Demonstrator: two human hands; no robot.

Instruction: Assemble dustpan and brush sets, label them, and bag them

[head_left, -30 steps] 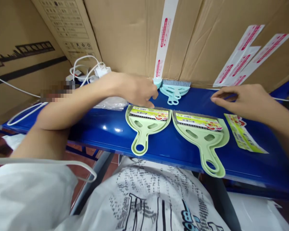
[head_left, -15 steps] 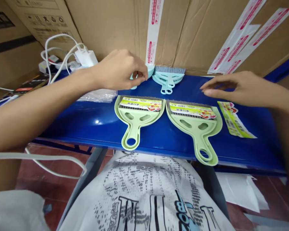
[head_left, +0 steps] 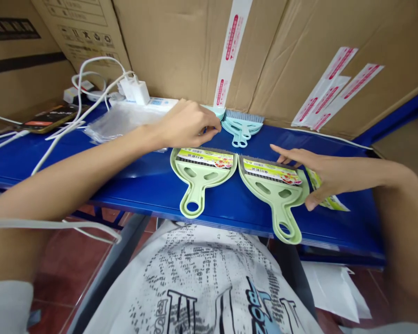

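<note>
My left hand (head_left: 195, 121) hovers behind the left light-green dustpan and brush set (head_left: 198, 183), fingers curled and thumb pressed in. Whether anything is pinched there I cannot make out. Partly hidden behind it is a light-blue dustpan (head_left: 216, 111). My right hand (head_left: 323, 170) is open, its fingers spread above the right edge of the other green dustpan and brush set (head_left: 277, 195). Both green sets carry a yellow-green printed label across the bristles. Under the right hand lies a loose label strip (head_left: 334, 202), partly covered by it.
Light-blue dustpan and brush sets (head_left: 242, 127) lie at the back against cardboard (head_left: 282, 60). Clear plastic bags (head_left: 116, 123), white chargers with cables (head_left: 135, 88) and a phone (head_left: 50, 116) are at the left. The blue table's front edge (head_left: 230, 222) runs before my lap.
My right hand has come in and down from the right, over the label strip and the green dustpan's edge, with its fingers spreading. The left hand stays curled. The view has shifted slightly.
</note>
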